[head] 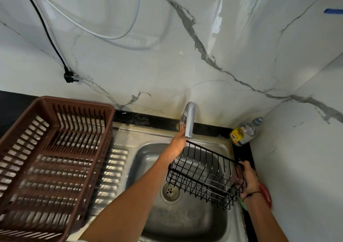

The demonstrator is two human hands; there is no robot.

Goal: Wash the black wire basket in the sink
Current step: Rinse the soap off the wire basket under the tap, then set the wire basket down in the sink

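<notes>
The black wire basket [206, 175] hangs tilted over the steel sink [148, 154], above the basin and to the right of the drain [171, 191]. My right hand [247, 178] grips its right end, fingers curled round the wires. My left hand [179, 139] reaches up behind the chrome tap [189, 120] and touches its base; the fingertips are hidden behind the spout, so their grip is unclear. No water shows at the spout.
A brown plastic dish rack [52, 160] sits on the ribbed drainboard at the left. A clear bottle with a yellow label [244, 130] leans in the back right corner. Red and green items [265, 195] lie behind my right wrist. A black plug [69, 76] dangles on the marble wall.
</notes>
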